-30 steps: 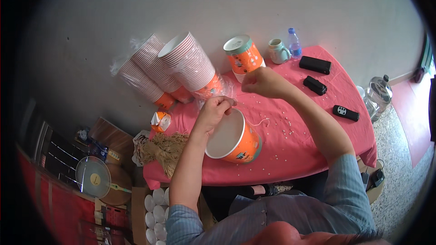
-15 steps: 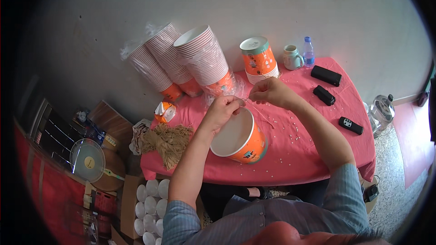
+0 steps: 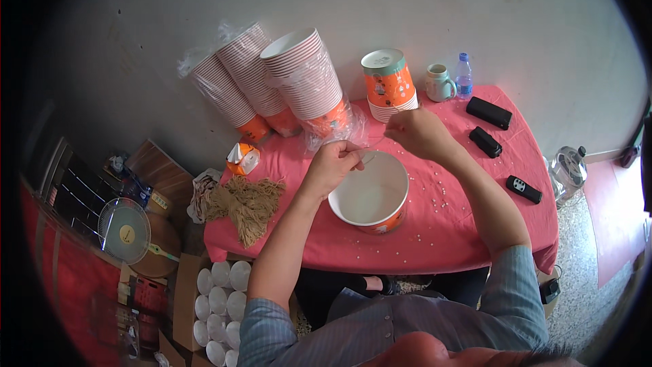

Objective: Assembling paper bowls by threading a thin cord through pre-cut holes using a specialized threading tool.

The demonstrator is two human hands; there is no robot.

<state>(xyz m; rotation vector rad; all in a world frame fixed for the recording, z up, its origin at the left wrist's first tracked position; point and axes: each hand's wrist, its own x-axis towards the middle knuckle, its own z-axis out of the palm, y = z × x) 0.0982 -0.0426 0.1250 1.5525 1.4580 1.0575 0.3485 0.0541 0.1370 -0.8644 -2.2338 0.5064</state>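
Observation:
My left hand (image 3: 333, 170) pinches a thin pale string (image 3: 375, 142) just above the far left rim of an orange paper bucket (image 3: 388, 223). The bucket is open at the top and white inside. Up and to the right of it, my right hand (image 3: 422, 134) is closed on the other part of the string, which runs taut between the two hands. Whether the string passes through the bucket's rim cannot be made out. Small white beads (image 3: 440, 198) lie scattered on the pink tablecloth (image 3: 326, 248) right of the bucket.
Tall stacks of paper buckets (image 3: 302, 71) in plastic and an upturned bucket stack (image 3: 388, 85) line the wall. A mug (image 3: 439, 84), bottle (image 3: 464, 78), black cases (image 3: 489, 113) and remote (image 3: 523, 189) stand right. Tan string bundles (image 3: 246, 207) lie left; a box of white cups (image 3: 182, 299) sits below.
The bucket has turned from leaning left to opening more upward and shifted right. My right hand has moved slightly right, drawing the string straighter; my left hand stays nearly in place.

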